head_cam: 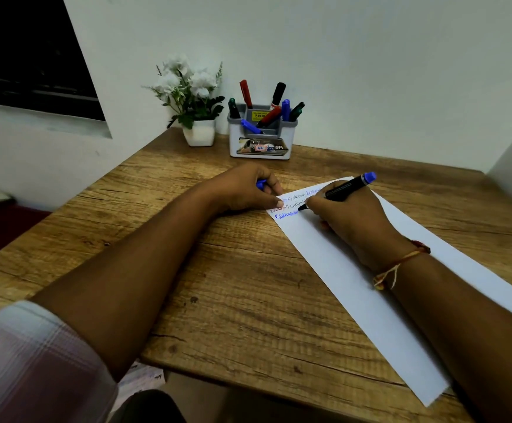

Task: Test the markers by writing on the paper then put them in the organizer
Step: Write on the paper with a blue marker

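- A wooden table [248, 285] fills a white-walled corner; the organizer [261, 141], holding markers [245, 93], stands at the back beside a potted plant [198, 132].
- The right hand [349, 221] pinches a blue marker [344, 190], tip on the paper [355, 285]; the left hand [248, 190] curls round a mostly hidden blue cap [261, 184].
- The paper's near end reaches the table's front edge.

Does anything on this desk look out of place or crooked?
Only small things: in the white-and-grey plastic organizer, one blue marker lies slanted across the front compartment while most others stand upright. The long white paper sheet lies diagonally on the wooden table.
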